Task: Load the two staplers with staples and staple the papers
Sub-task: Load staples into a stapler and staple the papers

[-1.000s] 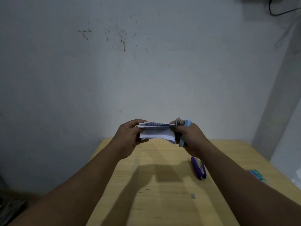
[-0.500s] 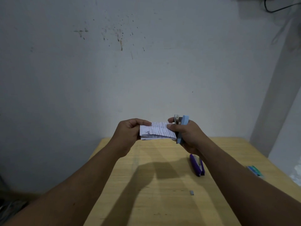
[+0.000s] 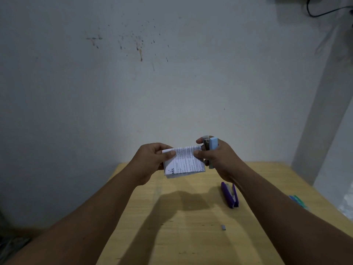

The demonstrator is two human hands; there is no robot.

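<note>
Wooden table, stained grey wall, black cable top right

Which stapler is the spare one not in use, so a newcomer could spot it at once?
Start at the wooden table, below the right hand. The purple stapler lies flat there, untouched. The light blue stapler is instead held up in that hand beside the papers.

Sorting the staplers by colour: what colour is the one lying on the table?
Purple stapler, seen in the head view.
</note>
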